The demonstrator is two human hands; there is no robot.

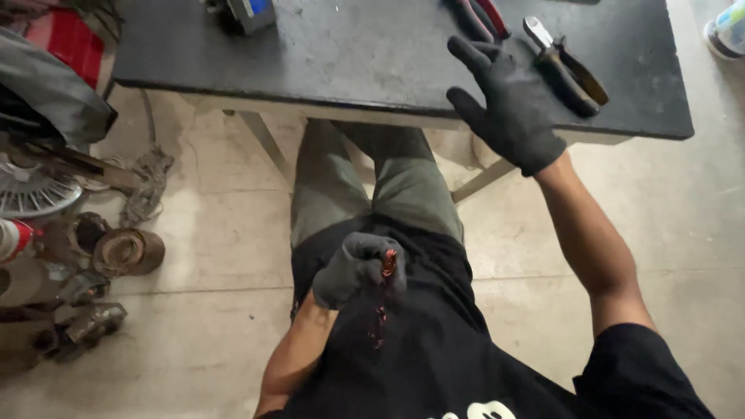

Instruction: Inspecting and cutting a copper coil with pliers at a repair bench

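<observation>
Floor [683,225]: pale concrete; the person sits low on it, legs in grey-green trousers running under the tabletop.
Tabletop [372,54]: dark slab on light legs, above the knees; tools lie along its far side.
Clutter at left [70,264]: a fan grille, round motor-like parts, frayed rope and cans heaped on the floor, well apart from both hands.
Right hand [508,105]: in a black glove, raised over the near edge of the tabletop, fingers spread wide and holding nothing; nearest to the pliers.
Left hand [358,268]: also gloved, closed into a fist in the lap, clamped on the copper wire bundle.
Pliers [566,66]: dark-handled, lying on the tabletop just beyond the right hand's fingertips; a red-handled tool [485,15] lies further back.
Copper wire bundle [386,268]: reddish coil end poking out of the left fist, with thin strands trailing down over the black shirt.
Handling, as a judgement: the wire looks light and springy, thin enough to kink or snap if yanked, with loose ends that may prick or snag. Best taken around the thick gathered part, as the fist has it, rather than by the trailing strands.
</observation>
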